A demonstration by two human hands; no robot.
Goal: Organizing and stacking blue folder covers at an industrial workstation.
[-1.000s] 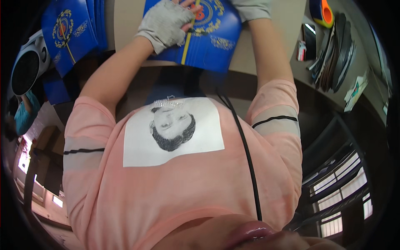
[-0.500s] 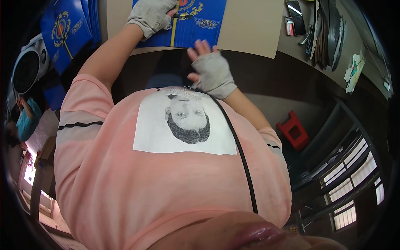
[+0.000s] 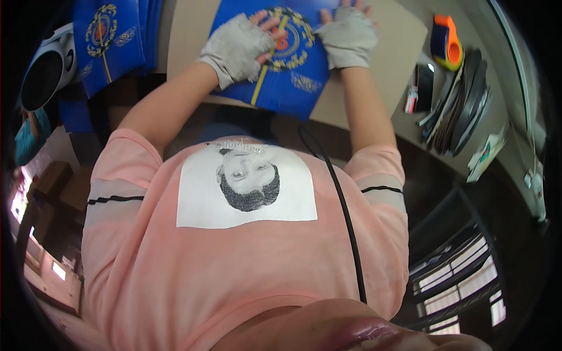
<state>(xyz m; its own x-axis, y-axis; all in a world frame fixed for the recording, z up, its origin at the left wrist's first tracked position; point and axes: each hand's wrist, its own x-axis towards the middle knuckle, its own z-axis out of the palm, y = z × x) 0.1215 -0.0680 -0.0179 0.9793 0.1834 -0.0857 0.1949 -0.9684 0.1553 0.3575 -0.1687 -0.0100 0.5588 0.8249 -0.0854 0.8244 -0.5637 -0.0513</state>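
A flat blue printed piece (image 3: 287,96) with gold ornaments lies on a beige board (image 3: 398,44) in front of me; whether it is a bag or a folder I cannot tell. Down its middle runs a narrow yellow strip (image 3: 258,88). Wearing a grey fingerless glove, my left hand (image 3: 240,50) rests on the left part, its fingers spread across the strip. My right hand (image 3: 350,35), gloved the same way, lies at the right edge with fingers stretched out and partly cut off by the frame's top. Neither hand grips anything.
More blue printed pieces (image 3: 114,55) hang or stand at the left, beside a white-rimmed round black device (image 3: 47,73). Right of the board are an orange tape dispenser (image 3: 449,45), a phone (image 3: 425,79) and dark curved strips (image 3: 462,108). Another person (image 3: 32,137) is at far left.
My right hand has moved from near my body up to the blue piece's right edge. My left hand has shifted right and lower in view, fingers now spread. The view has tilted.
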